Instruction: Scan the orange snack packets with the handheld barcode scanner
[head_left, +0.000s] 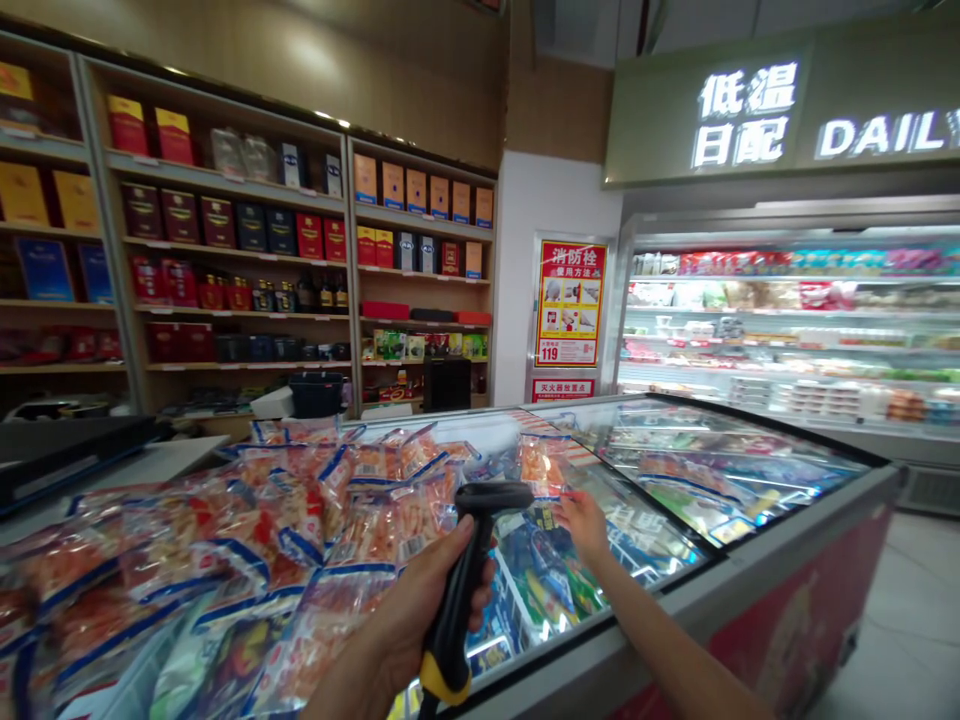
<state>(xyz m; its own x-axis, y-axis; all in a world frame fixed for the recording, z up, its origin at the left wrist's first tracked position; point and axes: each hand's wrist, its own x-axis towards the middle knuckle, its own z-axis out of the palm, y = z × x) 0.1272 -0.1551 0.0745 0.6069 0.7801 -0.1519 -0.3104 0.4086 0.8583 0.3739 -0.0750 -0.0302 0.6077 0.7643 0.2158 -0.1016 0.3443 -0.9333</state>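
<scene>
In the head view, my left hand [427,590] is wrapped around the handle of a black and yellow barcode scanner [457,590], whose head points away from me. My right hand [583,525] reaches over the freezer's glass top, thumb and fingers pinched at the lower right corner of a clear bag of orange-pink food [543,462]. The bag has a blue edge, and its contents are too blurred to name. To the left, many similar blue-edged bags [375,525] lie heaped, partly behind the scanner and my left hand.
The chest freezer [780,600] runs to the right, packages showing under its glass. A dark flat device [67,450] stands at the left edge. Behind are wooden shelves of boxes [247,230], a fire hydrant notice [571,300] and a lit open chiller [787,340].
</scene>
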